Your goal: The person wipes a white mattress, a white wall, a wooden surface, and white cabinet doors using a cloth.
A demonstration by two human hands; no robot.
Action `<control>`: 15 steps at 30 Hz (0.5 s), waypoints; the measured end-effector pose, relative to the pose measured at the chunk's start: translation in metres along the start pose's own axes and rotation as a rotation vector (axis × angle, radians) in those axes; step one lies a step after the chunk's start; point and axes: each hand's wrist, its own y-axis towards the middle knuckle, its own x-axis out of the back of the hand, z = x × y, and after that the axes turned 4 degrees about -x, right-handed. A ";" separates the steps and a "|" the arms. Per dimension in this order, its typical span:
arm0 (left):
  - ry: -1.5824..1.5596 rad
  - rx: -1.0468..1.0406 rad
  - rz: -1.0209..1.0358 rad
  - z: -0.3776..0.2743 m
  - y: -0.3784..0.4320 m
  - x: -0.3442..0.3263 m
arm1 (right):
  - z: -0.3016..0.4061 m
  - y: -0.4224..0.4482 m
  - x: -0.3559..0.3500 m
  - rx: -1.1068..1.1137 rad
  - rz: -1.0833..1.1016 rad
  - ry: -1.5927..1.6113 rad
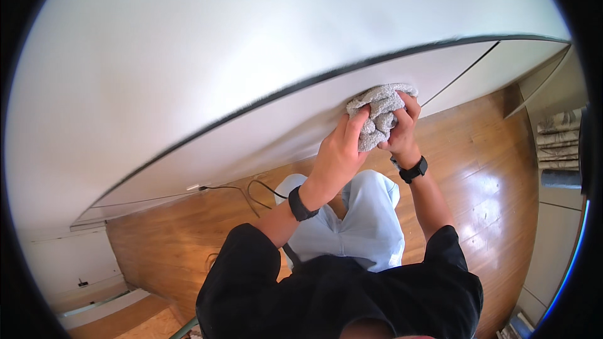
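Observation:
Both my hands grip one crumpled grey terry cloth [377, 108] in front of a white wall panel [311, 103]. My left hand [341, 143] holds the cloth's left side, with fingers pressed into its folds. On the right side, the bent fingers of my right hand [403, 125] clasp it. The cloth's far edge appears to lie against the panel, just below a dark horizontal strip [292, 87]. Some of my fingertips are hidden in the folds. Each wrist wears a black band.
Above the strip spreads a white surface [235, 33]. A black cable [254, 186] runs from a socket [193, 187] across the wooden floor [471, 188] near my knees. Folded patterned fabric [559, 136] is at the far right. A wooden piece of furniture [141, 320] stands lower left.

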 end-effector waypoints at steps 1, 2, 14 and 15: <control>0.014 0.028 0.014 0.006 -0.007 0.000 | -0.002 -0.006 -0.008 0.005 0.013 0.003; 0.010 0.037 0.003 0.013 -0.014 0.000 | -0.006 -0.012 -0.017 0.022 0.012 0.015; 0.141 0.577 -0.238 0.074 -0.124 0.055 | 0.076 -0.012 -0.108 0.096 0.526 0.143; 0.137 0.569 -0.242 0.078 -0.128 0.059 | 0.083 -0.009 -0.112 0.149 0.658 0.173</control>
